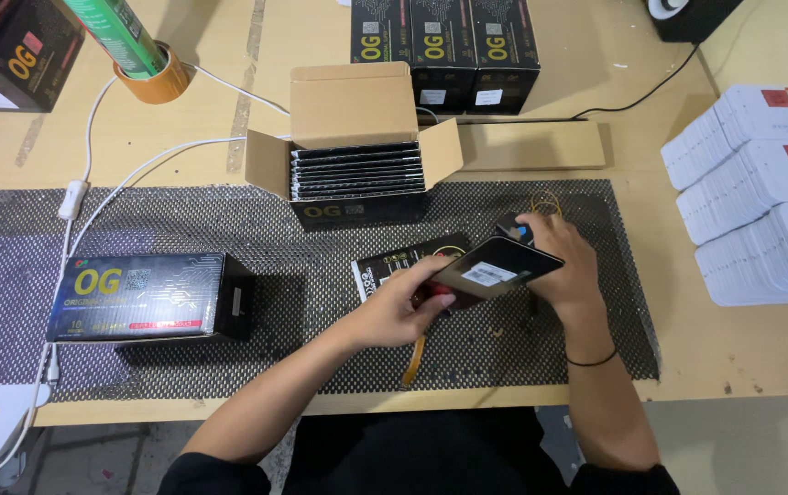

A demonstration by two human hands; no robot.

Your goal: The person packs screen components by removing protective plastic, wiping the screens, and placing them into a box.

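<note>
Left hand [401, 307] clamped on near end of flat dark rectangular panel with white label [497, 268], thumb on top, fingers under. Right hand [563, 266] closed on panel's far right end, fingertips also pinching something small and blue at far corner; too small to tell what. Panel held tilted just above black perforated mat [229, 229], right of mat centre, toward near edge of table [742, 357].

Under panel, lying on mat: flat black printed sleeve [394, 261], partly covered by left hand. Small red part at left fingertips, mostly hidden. Orange flat ribbon strip [413, 359] on mat just below left wrist, near mat's near edge. Thin black band on right wrist.

Open brown cardboard box with row of upright thin black panels [357, 170] at mat's far edge, centre. Closed black rectangular box with yellow lettering [142, 298] on left part of mat. Three more black boxes [444, 46] in a row at table's far edge. Stacks of white flat cartons [760, 192] at right edge of table, off the mat. Roll of brown tape with green cylinder standing in it [151, 73] at far left. White cable with inline switch [73, 197] running across left side of table. Low cardboard strip [531, 145] just beyond mat's far right corner.
</note>
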